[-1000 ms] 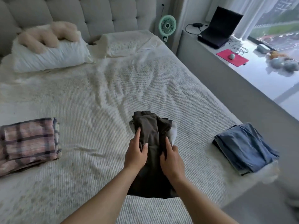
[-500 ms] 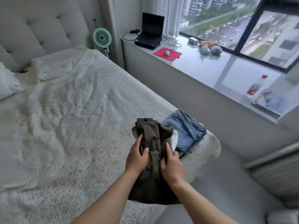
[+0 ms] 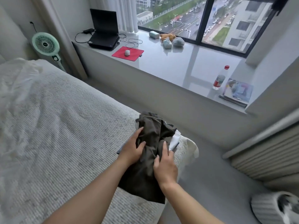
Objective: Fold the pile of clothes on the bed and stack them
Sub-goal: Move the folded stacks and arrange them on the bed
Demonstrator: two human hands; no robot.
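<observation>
A folded dark olive garment point(image 3: 150, 160) with a white piece point(image 3: 175, 140) tucked under it sits at the right edge of the bed point(image 3: 64, 126). My left hand point(image 3: 133, 148) grips its left side, thumb on top. My right hand point(image 3: 165, 164) grips the right side, with the fingers lying over the cloth. The bundle lies over the blue folded pile, of which only a thin dark edge point(image 3: 119, 150) shows beside my left wrist.
A grey floor gap point(image 3: 210, 167) runs between the bed and a wide window sill point(image 3: 178, 67) that holds a laptop point(image 3: 104, 36), a red mouse pad point(image 3: 129, 53) and a bottle point(image 3: 220, 78). A green fan point(image 3: 46, 45) stands by the headboard. A ribbed panel point(image 3: 267, 156) is at the right.
The view has swung right. Both hands carried the dark bundle to the right, over the blue folded pile, which is now almost fully covered. The plaid pile has left the view.
</observation>
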